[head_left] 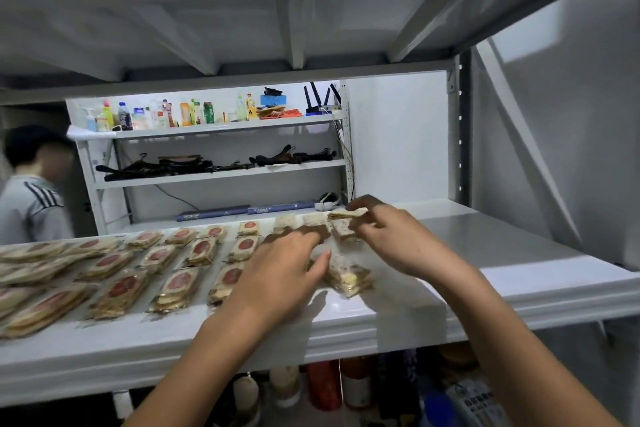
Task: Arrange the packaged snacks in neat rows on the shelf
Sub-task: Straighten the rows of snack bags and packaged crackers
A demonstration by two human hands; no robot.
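At the far left a person in a grey top with striped shoulders (33, 208) stands beyond the rack. In front of me the white shelf (485, 253) carries the snack packets (121, 291), clear wrappers with red round labels. They lie in 3 rows from the left edge toward the middle, each spot holding a small stack. The leftmost ones are blurred.

Behind them stands a smaller shelving unit (221, 175), with drink bottles (166, 114) on its top level and dark clothes hangers (207, 163) on the level below.

The left hand (280, 270) lies palm down over the right end of the rows. Its fingers are stretched out and spread and rest on the packets without gripping any. Just right of its thumb, near the shelf's front, a loose stack (349, 277) sits at a slant to the rows.

The right hand (394, 239) is further back, and its fingertips pinch a raised packet (346, 213) by the edge. That packet hangs above another pale stack (343, 232) at the back row's right end. Right of the hands the shelf is plain white surface.

Under the shelf, more bottles (322, 385) stand in shadow.
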